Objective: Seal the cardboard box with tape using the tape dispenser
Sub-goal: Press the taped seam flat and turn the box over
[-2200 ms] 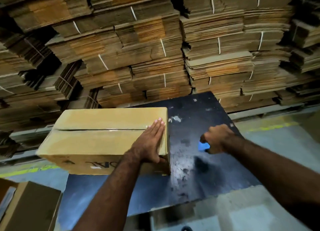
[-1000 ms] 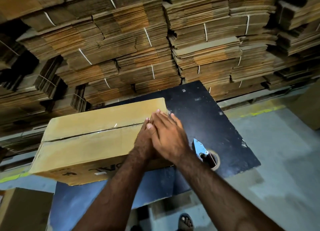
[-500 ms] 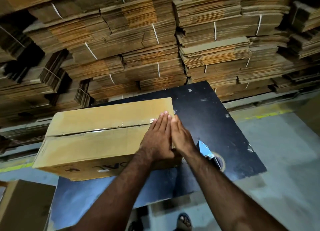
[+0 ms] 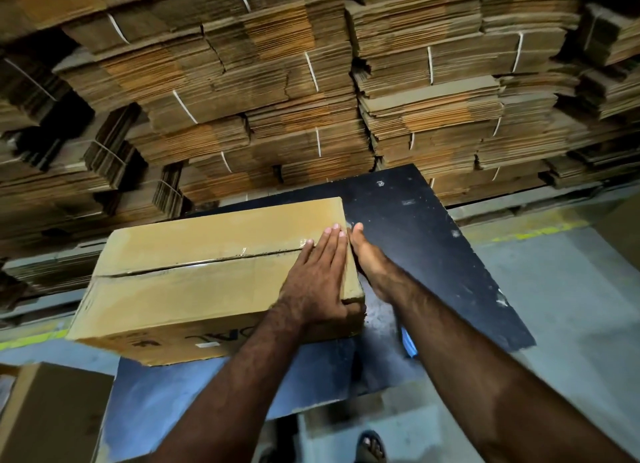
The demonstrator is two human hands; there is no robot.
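A closed brown cardboard box (image 4: 194,282) lies on a black table (image 4: 426,240), with clear tape along its centre seam. My left hand (image 4: 317,279) lies flat, fingers together, on the box's top at its right end, over the seam. My right hand (image 4: 370,261) is flat against the box's right end face, fingers pointing away from me. Neither hand holds anything. Only a blue sliver of the tape dispenser (image 4: 408,346) shows on the table, mostly hidden under my right forearm.
Tall stacks of strapped flat cardboard (image 4: 311,91) fill the wall behind the table. Another brown box (image 4: 52,414) stands on the floor at the lower left. A yellow floor line (image 4: 540,234) runs to the right. A sandalled foot (image 4: 370,447) shows below the table's near edge.
My right hand put the tape dispenser down on the table, then came onto the box's right end and slid down its end face. My left hand stayed flat on top.
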